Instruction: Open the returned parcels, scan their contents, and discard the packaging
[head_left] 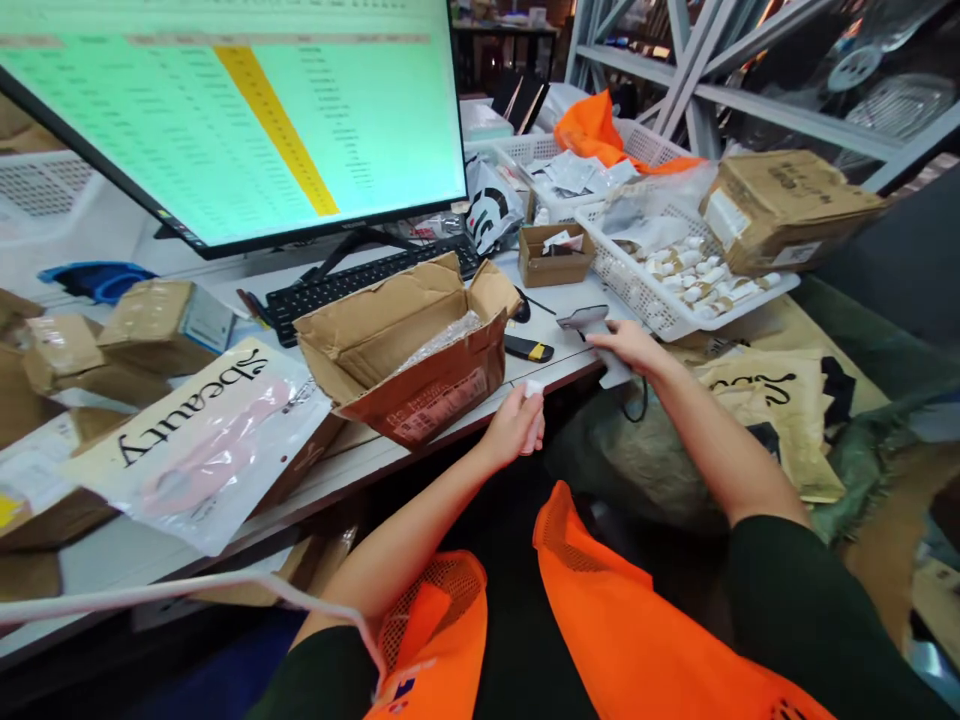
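My right hand (630, 345) is wrapped round the grip of a grey-and-white handheld barcode scanner (589, 318), over the desk's front edge. A dark cable hangs below it. My left hand (514, 425) is closed on a small whitish-pink item (533, 430), mostly hidden by the fingers, so its kind is unclear. Just left of and behind that hand stands an open cardboard box (442, 395) with clear plastic wrap (442, 340) inside. A black-and-yellow utility knife (529, 348) lies on the desk between the box and the scanner.
A monitor (300, 120) stands behind a black keyboard (300, 300). A bag marked "beauty" (210, 440) and small cartons (161, 325) are on the left. White baskets (637, 290), one with small bottles, and a taped carton (795, 205) are on the right. A pink cord (187, 585) crosses the lower left.
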